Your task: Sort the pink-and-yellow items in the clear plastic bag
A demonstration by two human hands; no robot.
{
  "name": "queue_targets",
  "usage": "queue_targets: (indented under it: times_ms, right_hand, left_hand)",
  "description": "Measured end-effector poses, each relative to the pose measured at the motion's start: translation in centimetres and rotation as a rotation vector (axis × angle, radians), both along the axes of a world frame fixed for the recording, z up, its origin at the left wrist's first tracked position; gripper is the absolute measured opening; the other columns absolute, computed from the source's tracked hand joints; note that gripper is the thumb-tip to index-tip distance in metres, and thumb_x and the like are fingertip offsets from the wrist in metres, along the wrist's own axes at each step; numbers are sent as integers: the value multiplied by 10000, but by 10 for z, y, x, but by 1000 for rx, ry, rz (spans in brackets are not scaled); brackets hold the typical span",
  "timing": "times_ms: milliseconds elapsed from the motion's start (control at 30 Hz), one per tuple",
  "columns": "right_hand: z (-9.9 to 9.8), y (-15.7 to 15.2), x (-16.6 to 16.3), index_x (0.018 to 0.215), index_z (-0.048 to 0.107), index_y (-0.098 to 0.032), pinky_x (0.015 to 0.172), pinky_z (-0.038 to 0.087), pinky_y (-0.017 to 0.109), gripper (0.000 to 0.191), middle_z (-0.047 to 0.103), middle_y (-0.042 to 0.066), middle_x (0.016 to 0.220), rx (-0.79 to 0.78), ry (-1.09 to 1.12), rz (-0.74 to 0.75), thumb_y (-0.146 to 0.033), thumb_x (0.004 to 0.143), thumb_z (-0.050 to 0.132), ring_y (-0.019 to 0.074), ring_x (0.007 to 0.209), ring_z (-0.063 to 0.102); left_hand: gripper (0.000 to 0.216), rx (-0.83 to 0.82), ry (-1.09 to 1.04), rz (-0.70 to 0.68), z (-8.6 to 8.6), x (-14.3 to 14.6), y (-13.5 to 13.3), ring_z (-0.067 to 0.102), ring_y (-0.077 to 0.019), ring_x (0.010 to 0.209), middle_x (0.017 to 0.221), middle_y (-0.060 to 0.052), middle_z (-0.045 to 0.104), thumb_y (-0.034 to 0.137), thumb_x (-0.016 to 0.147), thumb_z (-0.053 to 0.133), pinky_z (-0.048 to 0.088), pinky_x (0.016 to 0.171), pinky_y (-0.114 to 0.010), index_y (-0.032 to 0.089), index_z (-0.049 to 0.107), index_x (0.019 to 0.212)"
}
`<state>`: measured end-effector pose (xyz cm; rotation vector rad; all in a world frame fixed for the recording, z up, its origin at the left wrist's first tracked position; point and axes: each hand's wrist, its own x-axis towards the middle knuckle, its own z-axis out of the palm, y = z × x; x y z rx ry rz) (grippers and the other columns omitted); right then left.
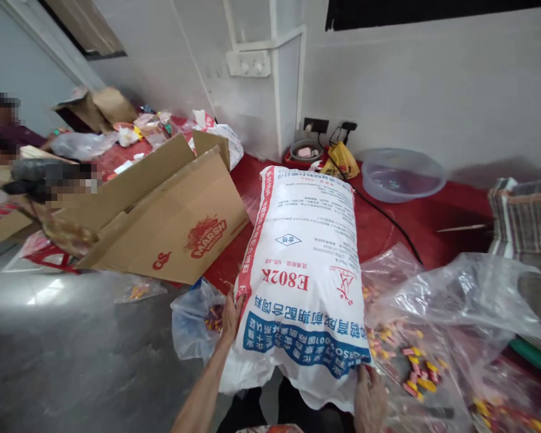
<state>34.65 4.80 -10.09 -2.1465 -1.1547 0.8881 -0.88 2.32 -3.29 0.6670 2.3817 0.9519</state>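
Note:
A large white sack point(304, 252) with red and blue print lies in front of me, its lettering upside down from where I look. My left hand point(231, 316) grips its left edge, fingers curled partly out of sight behind the side. At the lower right corner, my right hand point(370, 394) holds the sack, its fingers partly hidden. Close by my right hand lie small pink and yellow pieces point(417, 370) on clear plastic. A clear bag point(193, 316) with similar pieces rests beside my left hand.
An open cardboard box point(180, 234) stands tilted at the left. Behind the sack are a clear plastic basin point(403, 174), a yellow bag point(342, 159) and a black cable point(388, 219) on the red surface. Another person point(9, 129) is at the far left. Striped cloth point(523, 240) lies right.

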Motion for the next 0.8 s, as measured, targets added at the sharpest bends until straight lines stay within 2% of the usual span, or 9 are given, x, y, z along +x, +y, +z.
queue_targets:
  times_ms: [133, 233, 300, 400, 500, 567, 633, 700, 800]
  right_hand:
    - [7, -2, -12, 748, 540, -323, 831, 580, 565, 505, 724, 167, 835, -36, 88, -122, -815, 749, 427, 446, 941, 716]
    - [11, 1, -18, 727, 487, -330, 867, 578, 548, 391, 675, 135, 806, -48, 141, -162, -721, 720, 485, 444, 999, 721]
    - [13, 7, -20, 726, 471, -326, 900, 569, 553, 370, 671, 139, 832, -49, 135, -163, -696, 722, 482, 449, 1034, 714]
    - [16, 19, -22, 790, 545, -303, 937, 549, 558, 399, 712, 183, 968, -40, 92, -164, -686, 753, 440, 446, 1069, 700]
    - [17, 30, -30, 861, 615, -270, 965, 546, 538, 443, 714, 194, 1014, -9, 69, -164, -663, 786, 426, 425, 1091, 692]
    - [16, 36, -37, 884, 637, -256, 975, 552, 533, 453, 711, 186, 997, 25, 73, -162, -652, 809, 430, 413, 1085, 689]
    - [14, 45, -45, 907, 666, -244, 993, 558, 540, 474, 719, 182, 1003, 71, 76, -152, -653, 846, 434, 401, 1075, 685]
    - [14, 58, -54, 914, 694, -239, 987, 565, 550, 504, 730, 191, 1025, 114, 82, -144, -670, 900, 434, 394, 1061, 686]
    - [20, 86, -68, 903, 717, -259, 936, 578, 564, 546, 727, 206, 1015, 153, 99, -127, -698, 997, 406, 400, 1025, 694]
  left_hand:
    - [529, -14, 20, -7, -4, 5, -8, 633, -380, 1511, 1550, -158, 724, 425, 1110, 381, 503, 1294, -534, 168, 533, 1547]
    - [673, -113, 20, 27, -14, 16, -20, 654, -393, 1478, 1472, -150, 762, 601, 1099, 250, 530, 1281, -546, 226, 517, 1589]
    - [853, -157, 24, 58, -22, 24, -27, 642, -421, 1495, 1457, -186, 753, 725, 1045, 173, 543, 1277, -540, 192, 477, 1637]
    - [1010, -218, 18, 80, -28, 29, -30, 613, -442, 1531, 1495, -262, 715, 766, 967, 144, 529, 1297, -545, 121, 415, 1695]
    - [967, -346, 38, 39, -28, 24, -22, 620, -445, 1513, 1411, -197, 768, 769, 904, 170, 544, 1267, -593, 303, 460, 1701]
    - [899, -377, 83, 39, -27, 19, -13, 650, -455, 1460, 1278, -157, 796, 795, 901, 139, 572, 1215, -612, 388, 550, 1589]
    - [828, -302, 141, 96, -25, 14, -2, 717, -441, 1325, 1157, -143, 786, 817, 939, 110, 611, 1150, -590, 336, 611, 1390]
    - [729, -210, 204, 161, -21, 10, 12, 762, -407, 1095, 967, -116, 743, 815, 976, 125, 656, 1026, -572, 281, 583, 1167]
    - [669, -190, 291, 108, -12, 3, 41, 731, -362, 946, 781, -60, 647, 745, 1049, 91, 665, 879, -545, 261, 552, 1059]
